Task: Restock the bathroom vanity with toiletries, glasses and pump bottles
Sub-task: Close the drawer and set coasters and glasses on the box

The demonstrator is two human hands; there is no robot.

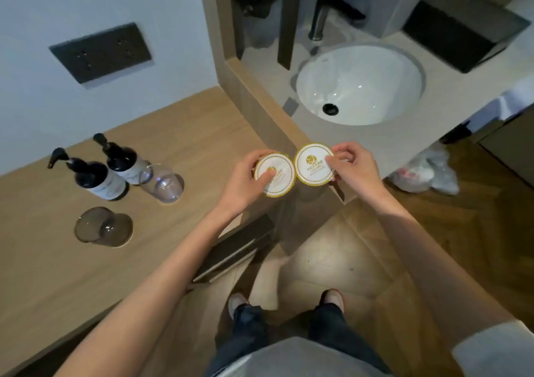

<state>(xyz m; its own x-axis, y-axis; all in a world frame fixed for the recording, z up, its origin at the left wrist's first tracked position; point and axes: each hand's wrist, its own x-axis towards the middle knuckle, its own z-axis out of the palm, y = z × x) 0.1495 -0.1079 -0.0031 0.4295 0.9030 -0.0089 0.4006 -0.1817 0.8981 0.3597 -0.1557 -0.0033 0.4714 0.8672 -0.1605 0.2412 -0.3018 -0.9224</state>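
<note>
The left hand [245,181] pinches one round white gold-rimmed paper coaster [282,171] in its grip. The right hand [357,165] pinches the second coaster [313,163]. Next, likely, each goes to the clear glasses [166,184] on the wooden counter [187,145].

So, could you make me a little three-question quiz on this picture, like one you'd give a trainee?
1. True or false: the left hand pinches the left coaster, and the right hand pinches the right coaster.
2. How many pump bottles stand on the wooden counter? A) one B) two C) four
3. Fill in: the two glasses stand on the same counter as the ___.

Key: 1 true; 2 B; 3 pump bottles.
</note>
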